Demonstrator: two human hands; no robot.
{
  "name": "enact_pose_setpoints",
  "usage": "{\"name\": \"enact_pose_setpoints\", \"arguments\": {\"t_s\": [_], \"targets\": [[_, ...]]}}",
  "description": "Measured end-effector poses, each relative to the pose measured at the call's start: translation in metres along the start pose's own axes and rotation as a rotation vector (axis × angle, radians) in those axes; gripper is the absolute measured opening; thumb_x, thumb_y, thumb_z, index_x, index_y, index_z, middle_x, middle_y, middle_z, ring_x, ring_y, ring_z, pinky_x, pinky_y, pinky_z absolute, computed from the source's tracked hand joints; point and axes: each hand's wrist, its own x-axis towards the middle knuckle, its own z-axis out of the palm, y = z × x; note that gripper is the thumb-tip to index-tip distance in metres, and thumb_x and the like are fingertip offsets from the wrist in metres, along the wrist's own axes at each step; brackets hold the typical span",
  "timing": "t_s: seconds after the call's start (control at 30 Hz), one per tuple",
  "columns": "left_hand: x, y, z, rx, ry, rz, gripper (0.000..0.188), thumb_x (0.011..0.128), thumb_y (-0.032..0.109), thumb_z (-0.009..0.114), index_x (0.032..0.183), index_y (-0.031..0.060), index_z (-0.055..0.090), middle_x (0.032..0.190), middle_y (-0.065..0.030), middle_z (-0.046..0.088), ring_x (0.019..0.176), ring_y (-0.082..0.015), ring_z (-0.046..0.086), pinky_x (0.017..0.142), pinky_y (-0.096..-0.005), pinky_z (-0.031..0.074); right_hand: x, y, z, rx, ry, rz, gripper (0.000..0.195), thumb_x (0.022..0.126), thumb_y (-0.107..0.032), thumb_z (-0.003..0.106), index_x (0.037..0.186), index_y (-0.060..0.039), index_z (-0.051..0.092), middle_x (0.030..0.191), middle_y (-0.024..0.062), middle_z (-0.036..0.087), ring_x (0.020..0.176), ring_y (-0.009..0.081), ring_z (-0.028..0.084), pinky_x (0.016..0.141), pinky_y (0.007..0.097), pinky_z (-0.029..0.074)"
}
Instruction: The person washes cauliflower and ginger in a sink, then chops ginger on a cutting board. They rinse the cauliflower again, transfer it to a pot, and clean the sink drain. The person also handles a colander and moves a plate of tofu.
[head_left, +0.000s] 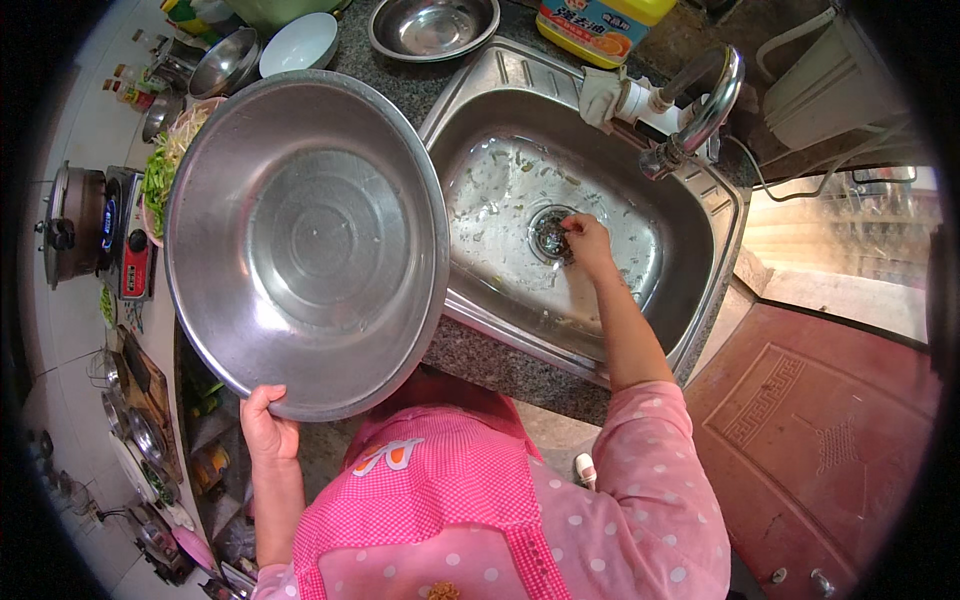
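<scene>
My left hand (268, 429) grips the near rim of a large stainless steel basin (315, 247), thumb over the edge. The basin is tilted towards me, with a few water drops inside. My right hand (587, 244) reaches down into a stainless steel sink (667, 281). Its bent fingers are at the edge of the drain strainer (550, 234), which has dark scraps in it. Whether the fingertips pinch the strainer or scraps is hidden. Bits of green and pale vegetable lie wet across the sink floor around the drain.
A chrome faucet (709, 112) arches over the sink's far right corner. Behind stand a yellow detergent jug (600, 30), a metal bowl (433, 28) and a white bowl (300, 43). At left, a pot (79, 225) sits on a portable gas stove (135, 262) with a blue flame.
</scene>
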Motion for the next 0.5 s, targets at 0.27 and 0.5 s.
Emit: {"name": "enact_pose_setpoints", "arguments": {"t_s": [0.27, 0.5], "targets": [[-0.011, 0.000, -0.005, 0.008, 0.029, 0.025, 0.045, 0.070, -0.004, 0.053, 0.115, -0.0065, 0.053, 0.106, -0.0114, 0.059, 0.096, -0.0244, 0.060, 0.085, -0.0355, 0.050, -0.045, -0.137, -0.119, 0.725, -0.090, 0.109, 0.031, 0.090, -0.001, 0.055, 0.120, 0.0012, 0.053, 0.107, 0.0126, 0.062, 0.085, 0.0178, 0.064, 0.065, 0.0258, 0.054], [-0.012, 0.004, -0.042, 0.012, -0.017, 0.012, 0.041, 0.070, -0.004, 0.054, 0.112, -0.0081, 0.054, 0.105, -0.0121, 0.060, 0.096, -0.0248, 0.061, 0.085, -0.0355, 0.051, -0.057, -0.025, -0.087, 0.162, -0.121, 0.273, 0.037, 0.093, -0.003, 0.052, 0.129, -0.0028, 0.047, 0.107, 0.0115, 0.062, 0.077, 0.0154, 0.062, 0.059, 0.0243, 0.053]]}}
